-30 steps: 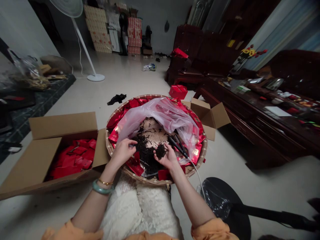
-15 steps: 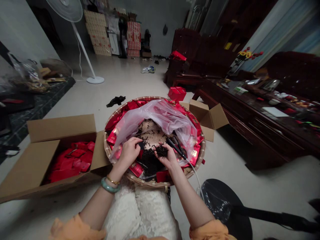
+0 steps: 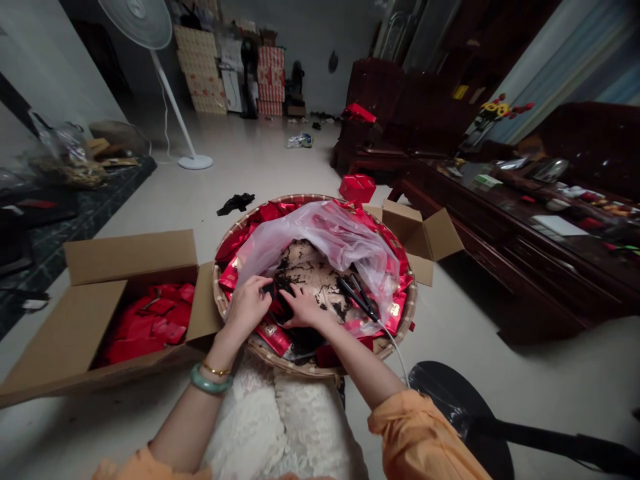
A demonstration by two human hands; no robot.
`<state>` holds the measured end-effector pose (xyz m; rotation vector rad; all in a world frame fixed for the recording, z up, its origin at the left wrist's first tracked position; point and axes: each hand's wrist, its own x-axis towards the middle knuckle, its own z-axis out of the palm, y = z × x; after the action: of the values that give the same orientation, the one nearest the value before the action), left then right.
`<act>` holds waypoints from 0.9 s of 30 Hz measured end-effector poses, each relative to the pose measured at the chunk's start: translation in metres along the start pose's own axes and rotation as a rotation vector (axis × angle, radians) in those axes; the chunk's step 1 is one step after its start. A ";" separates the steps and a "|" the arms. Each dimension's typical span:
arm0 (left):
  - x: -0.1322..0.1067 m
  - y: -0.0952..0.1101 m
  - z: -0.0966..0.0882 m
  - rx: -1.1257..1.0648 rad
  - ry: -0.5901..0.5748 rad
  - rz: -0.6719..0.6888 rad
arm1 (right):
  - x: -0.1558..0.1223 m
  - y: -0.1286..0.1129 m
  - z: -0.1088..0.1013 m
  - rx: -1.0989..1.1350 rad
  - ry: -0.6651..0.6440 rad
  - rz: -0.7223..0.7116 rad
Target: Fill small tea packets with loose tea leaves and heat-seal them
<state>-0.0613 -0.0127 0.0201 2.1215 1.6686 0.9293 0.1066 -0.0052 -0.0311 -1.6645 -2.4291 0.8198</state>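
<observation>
My left hand (image 3: pixel 249 300) pinches a small red packet (image 3: pixel 281 307) with a dark mouth, held over the basket's near side. Against that packet reaches my right hand (image 3: pixel 306 308), palm down, with thumb and fingers apart; its palm is hidden. Dark, twisted dry leaves, like tea (image 3: pixel 303 339), lie beneath both hands and are scattered over a pale sheet. All this sits in a round woven basket (image 3: pixel 411 303) lined with pinkish clear plastic (image 3: pixel 320 223). A black flat iron (image 3: pixel 361 300), its jaws apart, rests right of my right hand. Red printed packets (image 3: pixel 274 335) ring the basket.
An open carton (image 3: pixel 95 313) of red packets (image 3: pixel 160 317) stands at left. Another open carton (image 3: pixel 425 230) and a red box (image 3: pixel 357 188) are behind the basket. A white cord (image 3: pixel 397 350) runs down past a black round base (image 3: pixel 460 400). A white fan (image 3: pixel 195 162) stands further back.
My right hand, which cupped dark leaves palm up, has moved left to the packet and turned palm down. My left hand stays by the packet. The view has shifted slightly.
</observation>
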 end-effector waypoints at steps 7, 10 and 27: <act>-0.002 0.003 -0.003 -0.057 -0.044 0.003 | -0.011 0.011 0.007 0.085 0.078 0.004; -0.002 0.011 -0.005 -0.071 -0.101 -0.022 | -0.018 0.029 0.006 0.347 0.158 0.024; -0.003 0.038 0.003 -0.016 -0.129 0.005 | -0.051 0.025 -0.029 2.224 0.063 0.166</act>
<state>-0.0307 -0.0259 0.0387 2.1274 1.5886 0.7863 0.1588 -0.0327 -0.0067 -0.6293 -0.1735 1.9709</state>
